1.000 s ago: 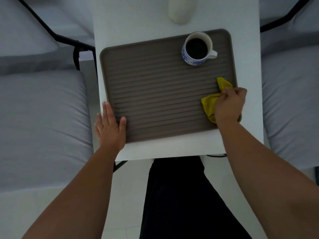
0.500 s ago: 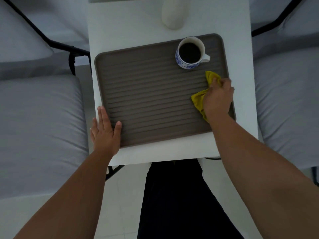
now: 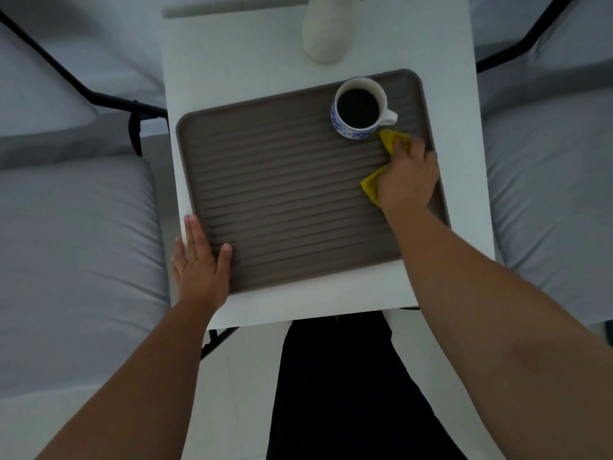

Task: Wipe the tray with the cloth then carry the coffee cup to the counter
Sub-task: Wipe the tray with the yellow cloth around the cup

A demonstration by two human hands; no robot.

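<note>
your right hand (image 3: 407, 175) is bunched over the yellow cloth (image 3: 371, 188), fingers curled down on it, pressing it onto the ribbed brown tray (image 3: 282, 194) near the tray's right edge. one corner of the cloth pokes out ahead of your knuckles and lies just beside the base of the coffee cup (image 3: 358, 108), close enough that i cannot tell whether it touches.

that is the relation to mind. the cup stands upright in the far right corner of the tray, full of dark coffee, straight ahead of your right hand and slightly to its left, with its handle pointing right toward the tray's rim. your right hand is by far the nearer one to it.

your left hand (image 3: 200, 260) lies flat, fingers straight and together, on the near left corner of the tray, thumb on the ribs and the outer fingers over the rim onto the white surface (image 3: 232, 61). it looks to be steadying the tray, and it is well apart from the cup.

the tray's long axis runs left to right, as do its ribs. most of the unwiped-looking span lies to your left, so i judge the next stroke should follow the ribs leftward, away from the cup. pushing further forward risks nudging a full cup. a pale vase (image 3: 326, 31) stands beyond the tray.
</note>
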